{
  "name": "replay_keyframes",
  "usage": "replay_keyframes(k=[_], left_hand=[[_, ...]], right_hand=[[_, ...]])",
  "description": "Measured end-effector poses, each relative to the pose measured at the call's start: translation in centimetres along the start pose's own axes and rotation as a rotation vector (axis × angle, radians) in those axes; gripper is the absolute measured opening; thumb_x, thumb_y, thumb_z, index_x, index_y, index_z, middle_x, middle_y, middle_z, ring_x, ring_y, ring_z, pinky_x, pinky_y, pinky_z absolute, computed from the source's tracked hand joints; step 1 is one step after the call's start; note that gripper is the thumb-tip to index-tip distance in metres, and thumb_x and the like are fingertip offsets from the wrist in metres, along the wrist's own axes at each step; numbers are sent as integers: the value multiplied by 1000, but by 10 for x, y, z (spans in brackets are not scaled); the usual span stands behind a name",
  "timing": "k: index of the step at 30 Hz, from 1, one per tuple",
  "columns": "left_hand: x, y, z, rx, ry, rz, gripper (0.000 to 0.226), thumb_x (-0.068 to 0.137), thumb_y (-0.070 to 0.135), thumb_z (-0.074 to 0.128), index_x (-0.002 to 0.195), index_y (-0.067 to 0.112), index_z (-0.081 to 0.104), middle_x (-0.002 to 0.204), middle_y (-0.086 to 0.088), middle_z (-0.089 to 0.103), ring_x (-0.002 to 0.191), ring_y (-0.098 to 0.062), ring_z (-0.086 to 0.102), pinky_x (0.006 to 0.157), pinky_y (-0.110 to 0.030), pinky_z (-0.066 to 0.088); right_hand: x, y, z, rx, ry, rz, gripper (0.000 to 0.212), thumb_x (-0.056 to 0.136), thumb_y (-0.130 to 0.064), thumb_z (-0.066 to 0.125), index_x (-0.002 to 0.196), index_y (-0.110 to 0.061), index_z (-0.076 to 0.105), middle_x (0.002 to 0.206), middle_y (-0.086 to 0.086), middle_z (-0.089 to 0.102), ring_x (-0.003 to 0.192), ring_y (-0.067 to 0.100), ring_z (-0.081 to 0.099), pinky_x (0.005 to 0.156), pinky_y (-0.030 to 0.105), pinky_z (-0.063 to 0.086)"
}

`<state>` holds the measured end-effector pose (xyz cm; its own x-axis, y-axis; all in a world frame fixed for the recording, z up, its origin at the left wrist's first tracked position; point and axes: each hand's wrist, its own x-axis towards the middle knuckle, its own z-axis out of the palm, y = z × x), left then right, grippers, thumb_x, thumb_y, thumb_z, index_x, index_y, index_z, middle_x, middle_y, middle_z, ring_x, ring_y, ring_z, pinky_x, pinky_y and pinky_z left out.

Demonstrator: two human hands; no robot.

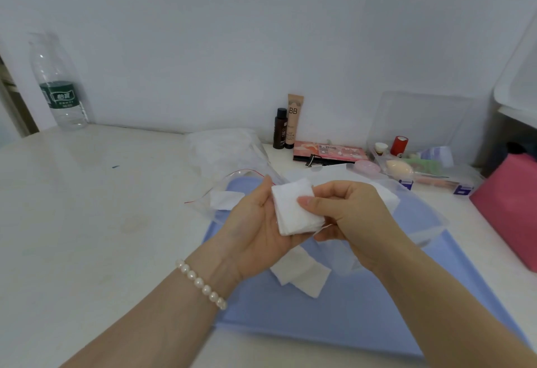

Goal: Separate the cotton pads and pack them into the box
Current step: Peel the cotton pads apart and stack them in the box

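A small stack of square white cotton pads (292, 207) rests in the palm of my left hand (255, 231), held above the blue mat (334, 315). My right hand (345, 216) pinches the stack's right edge between thumb and fingers. Under my hands lie a few loose cotton pads (302, 276) on the mat. A clear plastic box (418, 216) sits on the mat just behind my right hand, its walls hard to make out. A clear zip bag (229, 193) with a red strip lies to the left of my left hand, a white pad inside it.
A water bottle (59, 88) stands far left by the wall. Two cosmetic tubes (287, 123), a palette (328, 152) and a clear organiser (421, 164) of makeup items line the back. A pink box (508, 207) sits at right. A crumpled plastic bag (226, 149) lies behind the mat.
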<state>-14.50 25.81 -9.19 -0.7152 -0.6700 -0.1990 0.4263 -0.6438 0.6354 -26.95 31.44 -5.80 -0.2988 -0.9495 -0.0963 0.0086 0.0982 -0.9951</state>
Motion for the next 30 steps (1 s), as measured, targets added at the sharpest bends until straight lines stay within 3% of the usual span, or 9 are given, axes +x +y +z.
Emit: replay_keyframes(k=[3,6,9,16,20,24,27,30], left_hand=[[-4,0,4,30,-71,13,77,82,60,33,120,-3,58,121,-23,62,114,-29,60,96,-40,47],[-7,-1,7,65,-112,39,52,84,39,41,101,0,72,114,-19,66,104,-24,66,94,-35,48],[-7,-2,8,-14,-94,68,40,84,25,44,112,3,62,112,-19,67,97,-24,69,87,-35,52],[-13,-4,14,-18,-100,197,42,83,15,43,122,4,55,121,-19,63,100,-29,67,80,-35,57],[-15,-4,17,-54,-59,204,55,81,31,45,129,6,51,124,-19,62,109,-32,62,84,-36,54],[-18,2,15,-200,-39,129,73,83,52,42,120,-9,54,116,-28,62,96,-35,67,84,-37,53],[-16,6,10,-225,-22,113,53,84,33,45,105,-13,61,107,-27,65,87,-32,68,69,-32,58],[-11,5,8,-164,9,81,35,75,7,48,97,-14,67,108,-26,64,86,-28,68,70,-30,57]], right_hand=[[-2,1,3,-50,56,-73,10,76,-3,72,75,-7,63,70,8,65,44,6,60,37,20,46],[-3,5,7,-261,139,-220,14,75,-11,74,74,-18,63,69,1,63,56,10,61,47,25,50],[-1,9,9,-363,177,-290,21,74,-15,75,79,-25,57,74,-4,58,66,9,54,66,29,49],[-3,2,8,-206,55,-214,30,73,-1,73,82,-20,53,77,1,55,68,11,53,62,20,46],[-6,2,9,-191,51,-240,26,69,1,76,73,-19,58,68,0,52,62,8,49,60,17,44],[-7,4,12,-279,45,-369,27,68,-5,78,67,-22,59,67,-7,55,55,-1,46,54,8,39],[-5,3,9,-255,-8,-361,24,67,-3,79,68,-18,60,70,-5,62,56,0,51,61,14,47],[-3,2,4,-201,-52,-300,25,65,4,77,69,-13,60,70,4,62,61,11,56,60,15,49]])
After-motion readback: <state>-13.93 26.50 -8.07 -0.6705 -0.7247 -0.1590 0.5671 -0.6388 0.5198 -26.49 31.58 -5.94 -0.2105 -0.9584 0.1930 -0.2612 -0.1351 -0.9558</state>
